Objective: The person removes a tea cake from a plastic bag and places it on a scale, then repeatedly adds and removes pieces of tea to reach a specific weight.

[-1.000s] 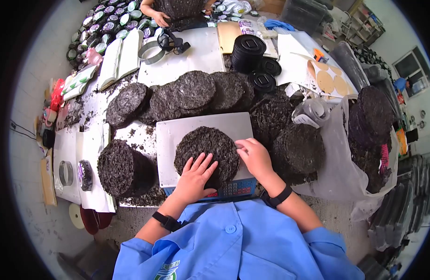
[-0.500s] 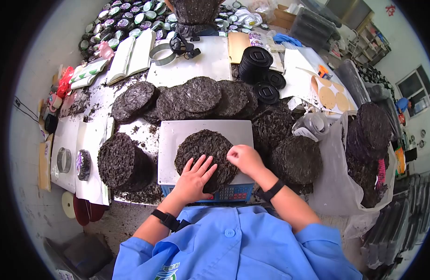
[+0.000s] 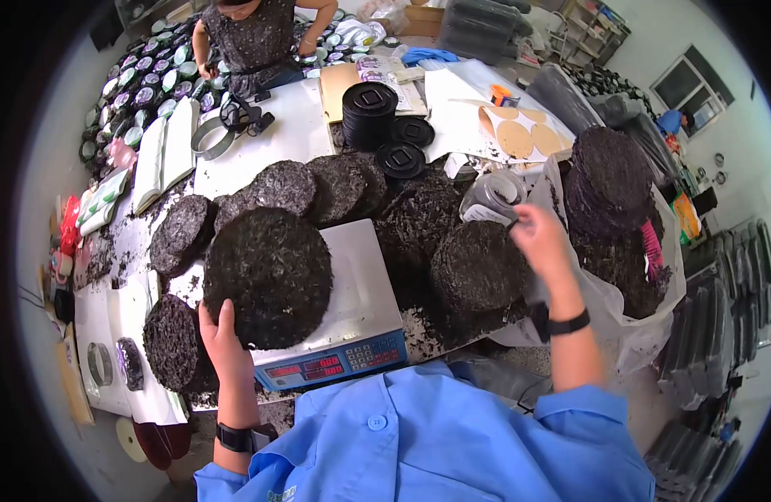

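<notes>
My left hand (image 3: 224,345) grips the lower left edge of a round dried seaweed cake (image 3: 270,276), its fingers partly hidden behind it. The cake is lifted and tilted above the pale plate of a blue digital scale (image 3: 364,268), whose red display appears to read zeros. My right hand (image 3: 544,244) is raised beside the right-hand stack of seaweed cakes (image 3: 479,266), near a clear plastic jar (image 3: 494,194). Its fingers are pinched together; I cannot make out what is in them.
More seaweed cakes (image 3: 286,187) lie behind the scale, and another stack (image 3: 174,343) stands at left. Black lids (image 3: 370,105) are piled farther back. A plastic bag (image 3: 665,276) holding seaweed is at right. Another person (image 3: 251,42) stands across the table.
The cake has left the scale plate and is now up in my left hand, farther left. My right hand has moved right, away from the cake. The view has turned to the right.
</notes>
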`<state>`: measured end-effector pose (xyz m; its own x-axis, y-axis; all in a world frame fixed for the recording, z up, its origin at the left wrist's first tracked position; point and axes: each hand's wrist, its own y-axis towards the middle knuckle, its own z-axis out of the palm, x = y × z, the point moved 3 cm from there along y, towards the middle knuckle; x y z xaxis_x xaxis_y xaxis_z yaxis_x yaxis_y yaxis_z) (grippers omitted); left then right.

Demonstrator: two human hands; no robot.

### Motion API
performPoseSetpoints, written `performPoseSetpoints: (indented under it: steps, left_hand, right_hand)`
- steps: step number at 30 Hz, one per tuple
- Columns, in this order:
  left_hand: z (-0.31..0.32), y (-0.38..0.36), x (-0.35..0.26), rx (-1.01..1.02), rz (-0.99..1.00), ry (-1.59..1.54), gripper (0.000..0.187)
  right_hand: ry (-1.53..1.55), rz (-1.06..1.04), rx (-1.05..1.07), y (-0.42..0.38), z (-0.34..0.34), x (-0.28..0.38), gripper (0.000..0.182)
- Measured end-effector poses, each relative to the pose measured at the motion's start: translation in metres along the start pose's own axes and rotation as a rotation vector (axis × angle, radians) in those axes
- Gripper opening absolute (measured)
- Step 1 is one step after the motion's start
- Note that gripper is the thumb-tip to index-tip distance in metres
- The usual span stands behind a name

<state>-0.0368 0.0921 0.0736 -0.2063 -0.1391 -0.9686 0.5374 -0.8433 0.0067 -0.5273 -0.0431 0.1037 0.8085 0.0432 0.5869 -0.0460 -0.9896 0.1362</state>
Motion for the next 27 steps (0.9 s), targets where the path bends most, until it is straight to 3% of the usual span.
performPoseSetpoints:
  steps: [1, 2, 3, 4, 6, 7, 8, 10, 12, 13, 18, 21, 22, 24, 26, 27]
  left_hand:
    - [-0.012, 0.006, 0.018, -0.019, -0.116, -0.024, 0.037]
    - [-0.027, 0.009, 0.04, -0.037, -0.235, -0.045, 0.04]
    - [-0.032, 0.007, 0.056, -0.094, -0.252, 0.103, 0.046]
    - [-0.053, 0.01, 0.085, -0.067, -0.157, 0.418, 0.06]
    - [-0.075, 0.007, 0.102, -0.072, -0.013, 0.787, 0.073]
    - [-0.081, 0.005, 0.103, 0.008, 0.208, 0.919, 0.079]
    - [-0.059, -0.003, 0.084, 0.156, 0.22, 0.826, 0.086]
    - [-0.003, -0.029, 0.038, 0.502, 0.304, 1.168, 0.095]
    - [0.021, -0.041, 0.039, 0.767, 0.252, 1.499, 0.101]
    - [0.018, -0.044, 0.054, 0.753, 0.344, 1.603, 0.101]
    - [0.011, -0.04, 0.06, 0.74, 0.449, 1.586, 0.094]
    - [0.006, -0.034, 0.058, 0.774, 0.466, 1.556, 0.09]
    - [0.003, -0.032, 0.059, 0.785, 0.459, 1.54, 0.085]
    - [-0.001, -0.03, 0.057, 0.796, 0.476, 1.495, 0.079]
    - [0.0, -0.03, 0.046, 0.667, 0.48, 1.368, 0.074]
    - [-0.002, -0.028, 0.043, 0.578, 0.491, 1.268, 0.073]
  right_hand:
    - [-0.169, -0.143, 0.075, -0.027, 0.01, 0.013, 0.07]
    - [-0.349, -0.086, 0.262, -0.048, 0.032, 0.009, 0.097]
    - [-0.466, -0.121, 0.359, -0.065, 0.063, -0.013, 0.108]
    - [-0.547, -0.05, 0.443, -0.083, 0.088, -0.028, 0.107]
    - [-0.676, -0.152, 0.286, -0.099, 0.109, -0.049, 0.095]
    - [-0.623, -0.144, 0.288, -0.098, 0.107, -0.05, 0.092]
    - [-0.568, -0.141, 0.298, -0.096, 0.101, -0.049, 0.088]
    - [-0.484, -0.139, 0.293, -0.094, 0.092, -0.045, 0.077]
    - [-0.491, -0.145, 0.293, -0.094, 0.091, -0.043, 0.071]
    - [-0.499, -0.163, 0.271, -0.094, 0.093, -0.045, 0.07]
    - [-0.547, -0.23, 0.182, -0.105, 0.104, -0.055, 0.067]
    - [-0.273, -0.172, -0.008, -0.097, 0.073, -0.059, 0.061]
    - [-0.163, -0.101, -0.175, -0.097, 0.054, -0.051, 0.051]
    - [0.102, 0.209, -0.402, -0.099, 0.022, -0.051, 0.037]
    - [0.581, 0.362, -0.559, -0.104, 0.005, -0.063, 0.035]
    - [1.217, 0.294, -0.631, -0.102, 0.009, -0.063, 0.035]
